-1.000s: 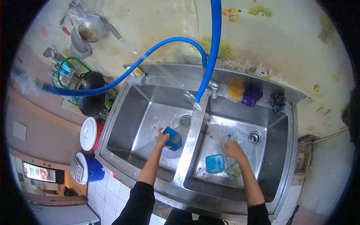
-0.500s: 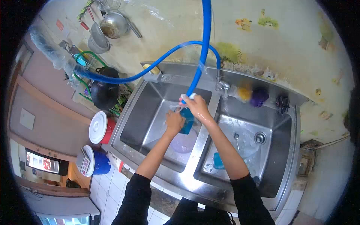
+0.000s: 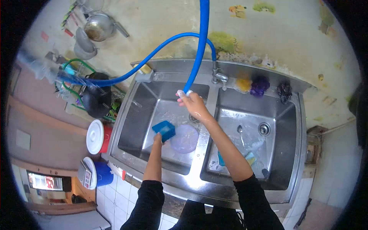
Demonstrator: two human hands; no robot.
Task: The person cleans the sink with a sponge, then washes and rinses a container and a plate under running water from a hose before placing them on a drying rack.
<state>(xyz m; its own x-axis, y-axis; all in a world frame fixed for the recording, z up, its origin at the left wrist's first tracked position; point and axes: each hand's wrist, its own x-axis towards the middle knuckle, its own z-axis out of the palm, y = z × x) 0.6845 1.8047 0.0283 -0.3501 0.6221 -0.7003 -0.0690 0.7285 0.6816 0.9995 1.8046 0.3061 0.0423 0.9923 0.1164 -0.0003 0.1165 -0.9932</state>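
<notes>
1. The left hand (image 3: 158, 138) held a blue, box-shaped container (image 3: 163, 130) with smooth, translucent walls; its grip was closed on the near edge, and the container was tilted within the left basin (image 3: 132, 132).
2. The right hand (image 3: 194, 105) had its grip closed around the lower end of a thick, glossy blue hose (image 3: 197, 63), above the same basin.
3. A round, pale purple, translucent dish (image 3: 184, 138) lay just beside the container on wet, shiny metal.
4. In the right basin (image 3: 281, 153), a metal spoon (image 3: 240, 132) lay near the round drain (image 3: 264, 129); a turquoise piece (image 3: 220, 159) showed partly behind the right forearm.
5. A metal tap (image 3: 220, 76) stood at the back rim, with yellow (image 3: 243, 85), purple (image 3: 260, 86) and dark, crinkled (image 3: 284, 92) bundles beyond it.
6. Beside the sink stood a red bucket (image 3: 106, 138) under a round white lid (image 3: 95, 137), and a blue bucket (image 3: 104, 174) with a scale (image 3: 85, 175) on it.
7. The scale's panel and a white sack (image 3: 117, 170) carried print too small to read; no brand was legible.
</notes>
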